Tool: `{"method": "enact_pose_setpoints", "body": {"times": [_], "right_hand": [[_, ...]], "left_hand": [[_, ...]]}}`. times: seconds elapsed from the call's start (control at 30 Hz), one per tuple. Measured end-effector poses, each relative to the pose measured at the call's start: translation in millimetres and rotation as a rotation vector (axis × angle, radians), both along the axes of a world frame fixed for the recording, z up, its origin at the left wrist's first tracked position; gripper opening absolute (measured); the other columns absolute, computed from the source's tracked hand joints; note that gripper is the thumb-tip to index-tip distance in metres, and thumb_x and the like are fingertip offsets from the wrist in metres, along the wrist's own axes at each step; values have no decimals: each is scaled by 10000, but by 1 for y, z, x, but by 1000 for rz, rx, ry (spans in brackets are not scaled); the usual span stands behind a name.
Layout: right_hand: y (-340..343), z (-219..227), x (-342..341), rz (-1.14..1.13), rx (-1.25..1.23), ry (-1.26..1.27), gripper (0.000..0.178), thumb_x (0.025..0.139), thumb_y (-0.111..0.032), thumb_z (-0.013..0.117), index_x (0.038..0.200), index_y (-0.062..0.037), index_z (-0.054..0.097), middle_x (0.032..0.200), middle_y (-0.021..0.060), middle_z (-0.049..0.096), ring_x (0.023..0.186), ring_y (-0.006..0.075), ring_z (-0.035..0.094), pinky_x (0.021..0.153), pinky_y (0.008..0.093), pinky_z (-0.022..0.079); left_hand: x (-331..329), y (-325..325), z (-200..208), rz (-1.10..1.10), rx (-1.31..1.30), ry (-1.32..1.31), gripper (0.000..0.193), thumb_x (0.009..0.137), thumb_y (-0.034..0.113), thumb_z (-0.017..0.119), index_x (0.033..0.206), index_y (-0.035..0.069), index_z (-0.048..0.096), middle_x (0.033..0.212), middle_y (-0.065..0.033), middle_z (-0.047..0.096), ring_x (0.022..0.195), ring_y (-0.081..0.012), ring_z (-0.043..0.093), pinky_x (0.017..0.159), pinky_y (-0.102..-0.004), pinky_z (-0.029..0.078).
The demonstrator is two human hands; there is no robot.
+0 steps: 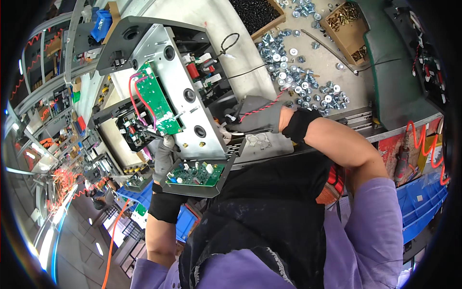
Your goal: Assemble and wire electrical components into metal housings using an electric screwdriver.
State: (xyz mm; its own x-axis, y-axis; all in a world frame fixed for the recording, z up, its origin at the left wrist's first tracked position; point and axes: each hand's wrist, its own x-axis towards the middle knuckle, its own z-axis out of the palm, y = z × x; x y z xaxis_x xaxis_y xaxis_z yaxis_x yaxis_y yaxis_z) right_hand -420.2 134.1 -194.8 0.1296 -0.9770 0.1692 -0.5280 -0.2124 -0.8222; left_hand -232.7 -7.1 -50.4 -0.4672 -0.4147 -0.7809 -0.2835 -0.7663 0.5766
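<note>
An open metal chassis (179, 79) with a silver panel and dark side walls stands tilted before me. A long green circuit board (156, 101) with pink wires (136, 98) is fixed to that panel, and another green board (197, 174) sits in the chassis's near end. My left hand (166, 156), in a grey glove, is closed at the chassis's lower left edge; its fingers are partly hidden. On the other side, my gloved right hand (257, 115) is closed around wires near white connectors. A red-and-black twisted wire (264, 108) lies across its back.
Loose bolts (305, 79) are scattered on the bench at the back right. Behind them are a cardboard box of black screws (255, 14) and a box of brass-coloured screws (344, 24). A long thin rod (329, 52) lies among the bolts. Orange coiled hose (426, 144) hangs at right.
</note>
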Motion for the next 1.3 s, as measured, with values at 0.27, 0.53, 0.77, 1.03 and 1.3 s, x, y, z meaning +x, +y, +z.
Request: {"method": "enact_pose_setpoints", "body": {"times": [0.27,0.53,0.77,1.03,1.3], "right_hand": [[-14,8,13,63,183,81,273,818,-123,507,1047,-115,656,806,142,641,767,318,646,643,419,511],[-23,14,24,26,275,45,245,834,-194,505,908,-30,672,858,184,657,844,355,641,721,433,499],[-24,28,21,134,367,191,350,834,-224,443,1008,-23,670,1017,194,654,922,348,631,802,420,484],[-13,30,17,89,206,218,154,763,-56,571,887,5,638,872,215,643,845,393,635,712,452,497],[-14,23,24,-2,317,67,260,811,-172,502,948,-11,652,920,205,652,850,366,629,744,434,487]], "left_hand": [[8,1,-7,-2,-85,-72,580,900,363,574,1351,54,379,1272,-162,543,1127,-340,569,941,-527,482],[9,0,-12,-12,-194,-143,542,917,386,542,1319,45,413,1215,-160,573,1056,-318,607,907,-485,514],[9,7,-11,75,-190,-89,538,903,378,573,1303,50,428,1197,-153,585,1060,-315,608,910,-503,510],[14,6,-13,29,-231,-30,552,871,356,629,1279,33,445,1186,-155,596,1051,-303,617,905,-480,524],[22,-4,-21,57,-185,-11,535,882,336,616,1276,21,439,1167,-169,600,1060,-320,611,908,-486,523]]}}
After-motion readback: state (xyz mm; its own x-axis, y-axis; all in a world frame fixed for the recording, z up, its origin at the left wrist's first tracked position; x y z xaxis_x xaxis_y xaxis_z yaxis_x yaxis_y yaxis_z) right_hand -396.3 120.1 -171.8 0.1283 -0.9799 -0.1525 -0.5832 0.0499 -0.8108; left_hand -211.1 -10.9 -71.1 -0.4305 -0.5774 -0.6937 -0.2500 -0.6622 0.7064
